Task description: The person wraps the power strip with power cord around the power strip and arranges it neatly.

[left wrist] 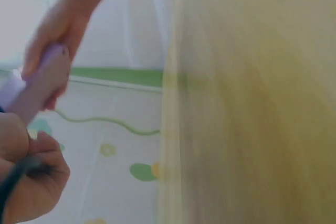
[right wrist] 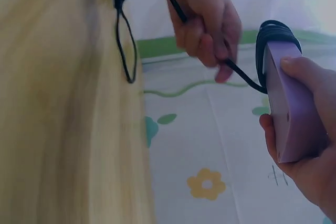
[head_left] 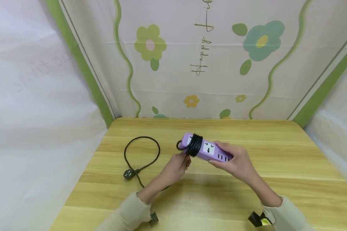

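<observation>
A purple power strip is held up over the wooden table, tilted, with its white sockets and USB ports facing up. My right hand grips its USB end, thumb and fingers on opposite sides. Several turns of black cord are wound round the far end of the strip. My left hand pinches the cord just below that end; in the right wrist view the cord runs taut from the curled fingers to the strip. The loose length loops on the table at the left, ending in a black plug.
The wooden table has a floral-printed white curtain behind it and white sheets at both sides. Dark wrist-worn devices show at the left cuff and at the right cuff.
</observation>
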Action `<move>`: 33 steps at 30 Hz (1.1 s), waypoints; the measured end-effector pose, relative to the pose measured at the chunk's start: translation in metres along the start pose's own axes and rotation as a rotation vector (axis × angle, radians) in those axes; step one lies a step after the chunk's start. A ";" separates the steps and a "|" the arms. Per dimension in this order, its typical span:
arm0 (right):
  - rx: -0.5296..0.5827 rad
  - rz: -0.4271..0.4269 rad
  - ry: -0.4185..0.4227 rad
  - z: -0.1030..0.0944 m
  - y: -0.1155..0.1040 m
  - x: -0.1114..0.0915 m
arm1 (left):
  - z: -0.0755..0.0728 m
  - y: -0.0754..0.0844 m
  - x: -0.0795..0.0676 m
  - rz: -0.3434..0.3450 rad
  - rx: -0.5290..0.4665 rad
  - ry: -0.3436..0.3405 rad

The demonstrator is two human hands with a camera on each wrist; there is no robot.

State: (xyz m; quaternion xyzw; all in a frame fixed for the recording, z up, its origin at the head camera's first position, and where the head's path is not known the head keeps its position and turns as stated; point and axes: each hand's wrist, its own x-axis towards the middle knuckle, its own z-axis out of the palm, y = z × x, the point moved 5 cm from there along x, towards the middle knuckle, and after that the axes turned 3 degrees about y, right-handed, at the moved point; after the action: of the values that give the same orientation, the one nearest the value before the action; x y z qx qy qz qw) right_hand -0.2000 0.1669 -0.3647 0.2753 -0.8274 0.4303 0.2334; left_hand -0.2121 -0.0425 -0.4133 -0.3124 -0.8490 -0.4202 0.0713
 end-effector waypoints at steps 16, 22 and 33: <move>-0.152 0.180 0.063 0.011 0.051 0.023 | -0.002 0.021 -0.014 -0.071 0.279 -0.007; -0.212 0.097 0.056 0.021 0.047 0.024 | -0.002 0.028 -0.015 -0.037 0.373 0.015; -0.363 0.015 0.010 0.036 0.052 0.021 | -0.014 0.031 -0.015 -0.073 0.418 0.034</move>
State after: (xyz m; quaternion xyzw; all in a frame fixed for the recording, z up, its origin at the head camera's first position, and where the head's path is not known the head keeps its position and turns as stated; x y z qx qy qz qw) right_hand -0.2554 0.1560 -0.4011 0.2202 -0.8923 0.2769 0.2804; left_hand -0.1839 -0.0466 -0.3898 -0.2529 -0.9270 -0.2424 0.1337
